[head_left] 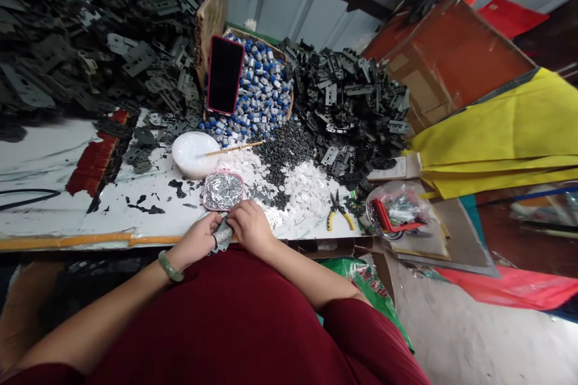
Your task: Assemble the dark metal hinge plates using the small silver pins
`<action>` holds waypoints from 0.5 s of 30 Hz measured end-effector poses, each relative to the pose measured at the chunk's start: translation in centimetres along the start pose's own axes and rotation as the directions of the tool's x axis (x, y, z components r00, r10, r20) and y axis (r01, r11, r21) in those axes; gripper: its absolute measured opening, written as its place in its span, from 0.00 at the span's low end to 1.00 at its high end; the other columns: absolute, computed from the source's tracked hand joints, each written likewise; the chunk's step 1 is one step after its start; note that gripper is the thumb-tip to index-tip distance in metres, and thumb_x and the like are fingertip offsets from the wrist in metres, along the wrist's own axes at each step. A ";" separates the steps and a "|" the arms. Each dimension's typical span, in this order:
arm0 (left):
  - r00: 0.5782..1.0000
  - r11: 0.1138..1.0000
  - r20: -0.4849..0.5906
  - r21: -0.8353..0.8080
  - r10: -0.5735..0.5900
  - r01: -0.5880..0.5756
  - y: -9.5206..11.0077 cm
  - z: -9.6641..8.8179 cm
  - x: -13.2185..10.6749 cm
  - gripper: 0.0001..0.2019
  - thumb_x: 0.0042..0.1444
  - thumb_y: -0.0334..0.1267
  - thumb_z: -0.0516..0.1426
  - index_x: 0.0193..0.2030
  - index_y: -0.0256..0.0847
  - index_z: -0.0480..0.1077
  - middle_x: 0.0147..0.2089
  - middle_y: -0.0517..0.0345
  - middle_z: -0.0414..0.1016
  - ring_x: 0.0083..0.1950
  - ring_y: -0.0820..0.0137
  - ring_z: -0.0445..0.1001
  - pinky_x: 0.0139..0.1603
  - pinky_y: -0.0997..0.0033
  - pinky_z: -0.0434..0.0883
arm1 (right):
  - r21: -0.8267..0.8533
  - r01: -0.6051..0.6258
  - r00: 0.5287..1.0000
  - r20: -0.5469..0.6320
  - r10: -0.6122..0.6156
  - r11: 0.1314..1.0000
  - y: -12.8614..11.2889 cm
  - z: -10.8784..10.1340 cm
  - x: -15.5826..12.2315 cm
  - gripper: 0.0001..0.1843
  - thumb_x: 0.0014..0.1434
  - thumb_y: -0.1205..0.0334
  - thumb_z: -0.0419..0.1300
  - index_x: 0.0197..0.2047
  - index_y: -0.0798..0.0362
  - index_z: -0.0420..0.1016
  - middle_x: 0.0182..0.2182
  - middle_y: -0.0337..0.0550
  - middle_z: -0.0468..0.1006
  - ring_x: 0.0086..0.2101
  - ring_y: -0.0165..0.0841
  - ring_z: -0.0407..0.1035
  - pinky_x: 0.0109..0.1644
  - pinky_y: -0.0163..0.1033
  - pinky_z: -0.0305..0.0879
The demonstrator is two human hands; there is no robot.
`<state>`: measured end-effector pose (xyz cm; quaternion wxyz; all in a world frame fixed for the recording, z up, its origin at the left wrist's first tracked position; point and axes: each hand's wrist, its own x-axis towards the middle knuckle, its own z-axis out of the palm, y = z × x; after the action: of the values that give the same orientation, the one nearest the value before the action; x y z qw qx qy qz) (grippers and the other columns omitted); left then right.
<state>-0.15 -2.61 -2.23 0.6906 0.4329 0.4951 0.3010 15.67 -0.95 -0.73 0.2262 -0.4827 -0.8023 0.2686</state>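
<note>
Both my hands meet at the near edge of the white worktable [54, 204]. My left hand [198, 239], with a green bangle on its wrist, grips a small grey metal bracket [222, 236] from the left. My right hand [250, 224] is curled over the bracket's right end, fingers closed on it. Just beyond the hands stands a pink tray of small shiny metal pieces [223, 190]. Heaps of white discs [311, 189] and small dark round parts [284, 153] lie right of it.
A white bowl with a stick [195, 153] sits left of the tray. A phone [224, 75] leans on a box of blue-and-silver parts [266, 96]. Dark bracket piles [352, 108] fill the back. Yellow-handled pliers [338, 209] and a plastic bag of parts [395, 210] lie right.
</note>
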 end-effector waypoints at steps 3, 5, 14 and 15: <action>0.999 1.000 -0.035 -0.012 0.015 -0.015 -0.2 -0.2 0.0 0.09 0.43 0.32 0.60 0.33 0.39 0.67 0.29 0.61 0.71 0.33 0.69 0.69 0.35 0.71 0.65 | -0.028 -0.068 0.997 -0.039 0.067 0.997 0.0 1.2 0.0 0.07 0.61 0.63 0.54 0.32 0.53 0.70 0.33 0.47 0.73 0.39 0.36 0.65 0.45 0.41 0.61; 1.000 0.999 -0.027 -0.042 -0.003 0.002 0.0 -0.3 -0.2 0.10 0.43 0.34 0.60 0.35 0.39 0.69 0.31 0.60 0.73 0.36 0.67 0.70 0.37 0.70 0.66 | 0.091 -0.104 0.995 0.005 0.104 0.990 0.8 1.2 0.1 0.06 0.61 0.61 0.56 0.34 0.53 0.70 0.32 0.44 0.73 0.37 0.34 0.66 0.42 0.38 0.62; 0.991 0.947 -0.012 -0.298 -0.130 0.120 0.7 -0.2 0.0 0.14 0.48 0.45 0.59 0.36 0.36 0.74 0.34 0.56 0.76 0.33 0.69 0.70 0.36 0.71 0.67 | -0.431 -0.188 0.973 0.042 0.228 0.883 7.8 -4.0 -0.1 0.08 0.60 0.65 0.56 0.37 0.55 0.77 0.34 0.51 0.75 0.39 0.39 0.65 0.42 0.41 0.59; 0.992 0.947 -0.014 -0.302 -0.122 0.112 0.6 -0.1 0.1 0.15 0.48 0.46 0.60 0.35 0.36 0.74 0.34 0.55 0.77 0.33 0.69 0.70 0.35 0.72 0.67 | -0.465 -0.176 0.971 0.064 0.231 0.868 8.0 -3.9 -0.1 0.08 0.60 0.65 0.56 0.36 0.55 0.77 0.33 0.52 0.75 0.39 0.39 0.65 0.42 0.41 0.59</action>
<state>-0.18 -2.17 -1.73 0.7570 0.2877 0.4794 0.3383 23.42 2.90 -2.98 0.0292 -0.5875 -0.7992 0.1232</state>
